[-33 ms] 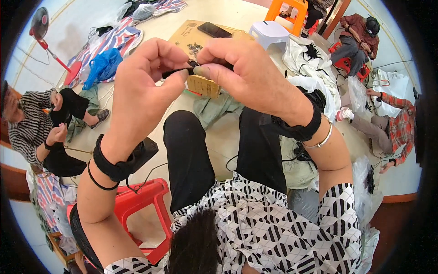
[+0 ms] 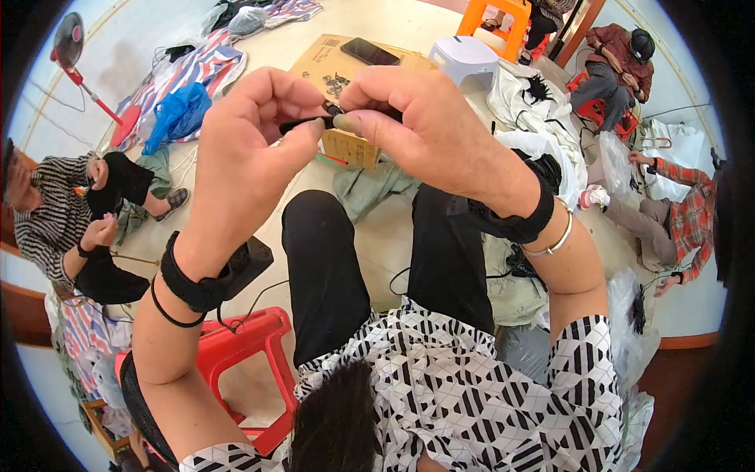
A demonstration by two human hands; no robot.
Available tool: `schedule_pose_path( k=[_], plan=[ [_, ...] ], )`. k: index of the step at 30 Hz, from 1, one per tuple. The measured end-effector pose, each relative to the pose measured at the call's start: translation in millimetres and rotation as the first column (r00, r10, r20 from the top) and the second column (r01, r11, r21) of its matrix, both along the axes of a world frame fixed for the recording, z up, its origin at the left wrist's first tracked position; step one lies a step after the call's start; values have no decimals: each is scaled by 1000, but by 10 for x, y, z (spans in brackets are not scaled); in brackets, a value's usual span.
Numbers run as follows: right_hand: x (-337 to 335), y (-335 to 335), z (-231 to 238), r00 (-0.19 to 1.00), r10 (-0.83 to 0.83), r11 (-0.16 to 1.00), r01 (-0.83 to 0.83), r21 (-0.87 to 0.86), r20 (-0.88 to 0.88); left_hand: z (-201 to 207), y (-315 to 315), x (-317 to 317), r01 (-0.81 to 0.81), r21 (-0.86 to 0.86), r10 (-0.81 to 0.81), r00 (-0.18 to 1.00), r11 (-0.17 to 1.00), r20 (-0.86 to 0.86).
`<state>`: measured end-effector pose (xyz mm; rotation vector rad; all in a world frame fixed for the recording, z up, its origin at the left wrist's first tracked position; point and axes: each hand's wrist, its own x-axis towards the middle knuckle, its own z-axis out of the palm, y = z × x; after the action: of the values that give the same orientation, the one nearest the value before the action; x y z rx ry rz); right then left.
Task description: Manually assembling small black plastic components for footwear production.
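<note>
Both my hands are raised close together over a cardboard box. Between the thumb and fingers of my left hand (image 2: 252, 149) is one side of a small black strip-like piece (image 2: 300, 124). My right hand (image 2: 429, 130) pinches its other end, thumb nearly meeting the left fingertips. The exact kind of the piece cannot be made out, as fingers cover much of it. On the cardboard box (image 2: 318, 59) just beyond lie several small dark parts (image 2: 336, 83) and a black phone (image 2: 370, 52).
A red stool (image 2: 275, 334) stands at my left, with a white stool (image 2: 465, 59) and an orange stool (image 2: 503, 20) farther off. White cloth sacks (image 2: 543, 130) lie to the right. A red fan (image 2: 94, 94) is at far left. Several seated people surround me.
</note>
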<state>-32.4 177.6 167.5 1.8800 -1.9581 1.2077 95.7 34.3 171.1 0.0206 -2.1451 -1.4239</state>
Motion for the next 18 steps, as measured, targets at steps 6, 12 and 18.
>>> schedule_pose_path(
  k=[6,12,18],
  plan=[
    [108,-75,-38,993,-66,997,62,-42,-101,-246,-29,-9,-96,-98,78,982,991,-172],
    [91,-29,-64,990,-2,983,-23,180,141,-315,-127,56,20,-70,-20,1000,997,10],
    [25,-58,-35,935,-53,971,-34,238,351,-1146,-869,344,-243,920,296,943,308,150]
  ],
)
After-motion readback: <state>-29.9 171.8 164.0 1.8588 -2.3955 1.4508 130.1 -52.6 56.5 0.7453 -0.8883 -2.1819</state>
